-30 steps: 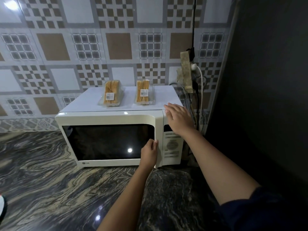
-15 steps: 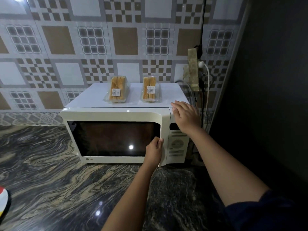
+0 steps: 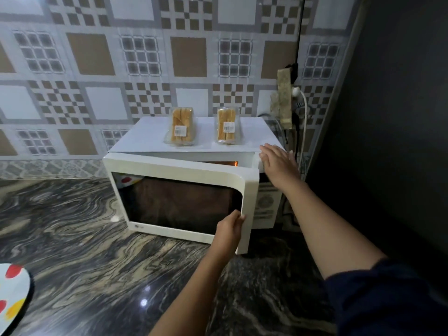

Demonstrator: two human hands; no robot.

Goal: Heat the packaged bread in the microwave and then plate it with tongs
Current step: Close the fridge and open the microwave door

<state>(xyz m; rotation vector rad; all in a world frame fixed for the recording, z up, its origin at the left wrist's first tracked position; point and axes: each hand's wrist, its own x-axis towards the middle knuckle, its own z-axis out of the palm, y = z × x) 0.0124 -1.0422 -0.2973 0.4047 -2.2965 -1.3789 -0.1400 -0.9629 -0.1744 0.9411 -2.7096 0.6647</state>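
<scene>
1. Head view, the hands: the left hand [image 3: 229, 230] holds the right edge of the door [image 3: 179, 204], with its fingers curled round that edge. The door stands partly open, and an orange glow shows in the gap above it. The right hand [image 3: 278, 163] lies flat with straight fingers and holds nothing. It rests on the near right corner of the microwave [image 3: 145, 139], probably to steady it.
2. Head view, the bread: the left pack [image 3: 181, 127] and the right pack [image 3: 226, 128] lie side by side, a little apart, on top of the microwave toward its far edge. Each is in a clear wrapper with a white label.
3. Handling: the packs look light, and the bread is probably soft and easily crushed inside a slick, crinkly wrapper. A gentle hold along the long sides should suit better than a pinch in the middle.
4. Count: two packs of bread and one microwave. One plate [image 3: 12, 292], cut off by the frame, sits on the bench [image 3: 84, 238] at the near left. No tongs are in view.
</scene>
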